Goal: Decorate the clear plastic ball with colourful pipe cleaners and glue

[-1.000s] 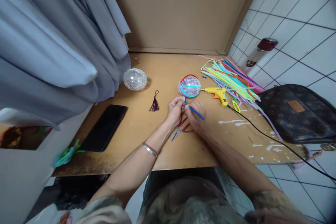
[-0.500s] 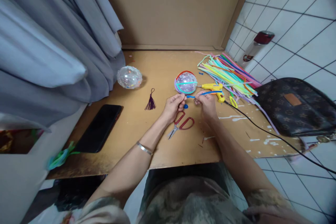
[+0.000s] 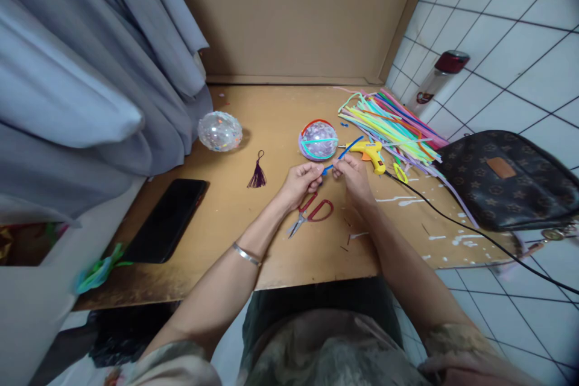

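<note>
My left hand (image 3: 302, 184) pinches one end of a blue pipe cleaner (image 3: 351, 146). My right hand (image 3: 355, 178) grips the same strip a little further along, and its free end slants up to the right. Just beyond my fingers sits a clear ball (image 3: 319, 140) banded with red, turquoise and purple strips. A yellow glue gun (image 3: 371, 154) lies right of the ball, its nozzle towards it. Red-handled scissors (image 3: 312, 215) rest on the table below my hands, partly hidden by my left hand.
On the wooden table (image 3: 235, 217) are a second clear ball (image 3: 220, 131), a purple tassel (image 3: 257, 174) and a black phone (image 3: 166, 220). Colourful pipe cleaners (image 3: 393, 126), a dark bag (image 3: 511, 181) and a bottle (image 3: 434, 84) stand right. A black cord (image 3: 452, 221) runs right.
The blue strip's free end has swung from nearly level to slanting up and away. My hands have shifted slightly at the strip, and the whole view has moved a little.
</note>
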Available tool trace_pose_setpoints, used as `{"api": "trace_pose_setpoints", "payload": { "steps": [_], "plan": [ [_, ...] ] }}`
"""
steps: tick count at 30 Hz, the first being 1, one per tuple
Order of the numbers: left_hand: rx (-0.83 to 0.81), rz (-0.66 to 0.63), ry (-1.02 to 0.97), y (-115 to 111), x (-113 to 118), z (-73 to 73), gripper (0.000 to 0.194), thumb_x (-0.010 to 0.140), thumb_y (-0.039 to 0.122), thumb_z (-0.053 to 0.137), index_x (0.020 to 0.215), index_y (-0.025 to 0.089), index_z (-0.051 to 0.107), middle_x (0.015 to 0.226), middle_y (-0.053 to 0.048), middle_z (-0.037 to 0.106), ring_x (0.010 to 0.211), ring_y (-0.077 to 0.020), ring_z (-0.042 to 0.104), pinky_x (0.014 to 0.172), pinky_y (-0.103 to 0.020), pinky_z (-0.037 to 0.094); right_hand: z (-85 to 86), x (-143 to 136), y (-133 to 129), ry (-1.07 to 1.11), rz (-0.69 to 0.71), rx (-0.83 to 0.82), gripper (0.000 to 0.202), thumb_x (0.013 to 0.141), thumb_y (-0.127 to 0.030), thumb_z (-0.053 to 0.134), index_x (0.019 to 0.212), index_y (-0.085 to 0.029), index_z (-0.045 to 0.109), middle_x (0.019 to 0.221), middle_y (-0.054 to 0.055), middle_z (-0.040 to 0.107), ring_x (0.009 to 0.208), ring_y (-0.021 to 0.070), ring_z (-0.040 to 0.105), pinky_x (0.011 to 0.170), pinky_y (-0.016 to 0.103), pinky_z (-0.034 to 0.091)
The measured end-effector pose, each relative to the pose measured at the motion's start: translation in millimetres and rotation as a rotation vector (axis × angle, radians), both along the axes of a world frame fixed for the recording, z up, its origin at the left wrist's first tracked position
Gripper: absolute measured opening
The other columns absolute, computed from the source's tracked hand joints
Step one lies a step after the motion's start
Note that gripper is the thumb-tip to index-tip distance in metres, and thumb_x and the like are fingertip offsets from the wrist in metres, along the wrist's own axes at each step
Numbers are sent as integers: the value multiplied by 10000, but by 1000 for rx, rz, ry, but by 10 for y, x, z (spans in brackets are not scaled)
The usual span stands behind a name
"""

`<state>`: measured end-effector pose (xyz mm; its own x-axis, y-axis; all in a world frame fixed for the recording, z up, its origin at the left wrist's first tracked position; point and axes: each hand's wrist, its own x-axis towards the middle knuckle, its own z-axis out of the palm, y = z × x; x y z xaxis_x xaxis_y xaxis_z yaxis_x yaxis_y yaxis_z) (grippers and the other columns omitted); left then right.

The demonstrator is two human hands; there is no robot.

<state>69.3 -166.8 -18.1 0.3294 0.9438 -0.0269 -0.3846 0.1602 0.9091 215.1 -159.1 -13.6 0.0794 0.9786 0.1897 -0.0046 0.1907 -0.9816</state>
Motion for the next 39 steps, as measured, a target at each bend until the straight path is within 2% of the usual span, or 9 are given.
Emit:
{"api": "trace_pose_setpoints", "payload": {
  "steps": [4,9,14,17,21,25,29,33,39],
  "plan": [
    [53,43,81,-14,-3,-11,532,572,600,835,679,141,589,523,59,462,425,-23,301,426,-198,172,13,7,-12,-33,2,21,305,713,-403,623,529,-220,463,499,-54,451,516,94,382,542,261,313],
    [146,167,119,-33,12,-17,491,636,597,791,665,150,591,531,60,429,462,-39,314,447,-199,202,7,-1,-30,-59,7,43,298,719,-385,607,519,-220,460,494,-52,428,510,96,364,524,260,300],
    [89,319,52,-32,44,-5,429,665,525,780,648,159,555,517,77,380,448,-38,276,450,-198,218,-13,-143,-126,-71,-2,98,185,721,-312,542,567,-219,499,539,-47,458,549,111,411,556,263,344],
    [40,378,-6,-34,80,-5,405,704,455,765,606,170,493,501,80,366,437,-37,275,447,-194,216,-30,-238,-196,-240,8,207,184,771,-272,490,595,-220,509,587,-35,496,602,126,464,616,277,375],
    [-25,443,-118,-46,132,5,417,726,386,756,576,178,427,485,89,341,425,-31,266,437,-183,217,-74,-292,-224,-575,-47,453,258,842,-246,465,585,-225,452,608,-18,503,628,141,467,670,307,351],
    [-97,455,-176,-55,152,29,418,734,347,755,562,175,415,471,91,340,416,-23,254,422,-172,207,-87,-272,-215,-748,-79,515,303,925,-270,438,627,-227,477,648,1,536,674,155,491,704,314,347],
    [-93,410,-159,-68,165,28,378,740,344,769,605,163,465,502,81,401,420,-15,288,426,-159,222,-47,-199,-205,-591,-164,441,309,946,-335,447,658,-229,489,662,-3,539,647,153,479,667,305,353],
    [-97,366,-134,-83,183,11,356,743,356,770,637,158,495,528,71,453,426,-15,320,428,-160,238,-10,-133,-172,-378,-287,310,272,889,-387,550,672,-230,503,659,-23,496,645,147,449,639,292,355],
    [-132,215,-91,-70,137,29,332,724,403,784,723,133,590,570,48,512,459,-26,382,444,-165,273,-2,-55,-67,-159,-182,182,386,854,-518,574,622,-236,449,579,-44,423,607,135,394,604,277,339]
  ]
}}
